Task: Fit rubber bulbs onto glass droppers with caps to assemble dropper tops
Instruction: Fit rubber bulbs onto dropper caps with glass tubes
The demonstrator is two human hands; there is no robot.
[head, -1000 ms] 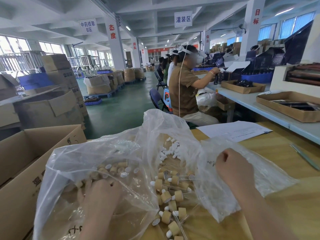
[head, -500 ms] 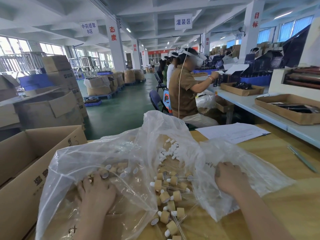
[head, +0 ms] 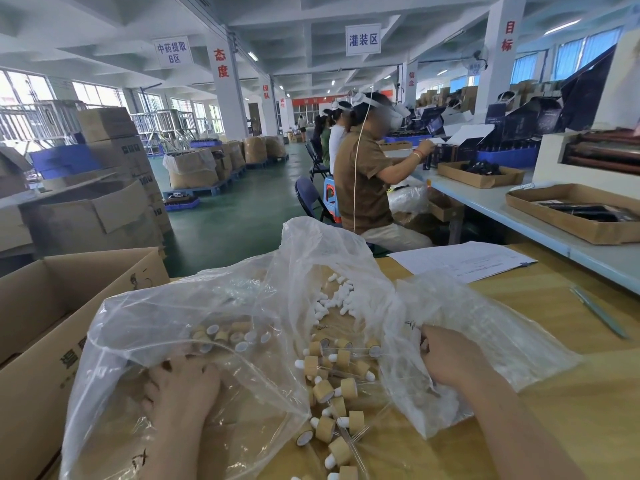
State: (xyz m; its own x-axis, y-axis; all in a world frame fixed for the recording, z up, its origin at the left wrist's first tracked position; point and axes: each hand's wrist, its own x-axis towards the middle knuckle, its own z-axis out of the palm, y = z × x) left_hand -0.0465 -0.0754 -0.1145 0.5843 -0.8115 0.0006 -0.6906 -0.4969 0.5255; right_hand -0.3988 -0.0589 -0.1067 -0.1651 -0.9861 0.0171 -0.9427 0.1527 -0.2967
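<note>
My left hand (head: pixel 181 384) is inside a clear plastic bag (head: pixel 138 317) on the left, fingers spread, fingertips close to a heap of tan caps (head: pixel 228 336). My right hand (head: pixel 450 358) reaches into a second clear bag (head: pixel 502 327) on the right. Its fingers are tucked under the plastic, so I cannot see whether they hold anything. Between the hands lies a pile of assembled dropper tops (head: pixel 332 379), tan caps with white bulbs and glass tubes. Loose white rubber bulbs (head: pixel 334 301) lie farther back under the plastic.
An open cardboard box (head: pixel 45 306) stands at my left against the wooden table (head: pixel 571 393). A sheet of paper (head: pixel 460 261) and a metal tool (head: pixel 599 315) lie to the right. Seated people work at the long bench (head: pixel 491 206) ahead.
My left hand has pushed deeper into the left bag toward the caps. My right hand has dropped lower and slid its fingers into the right bag.
</note>
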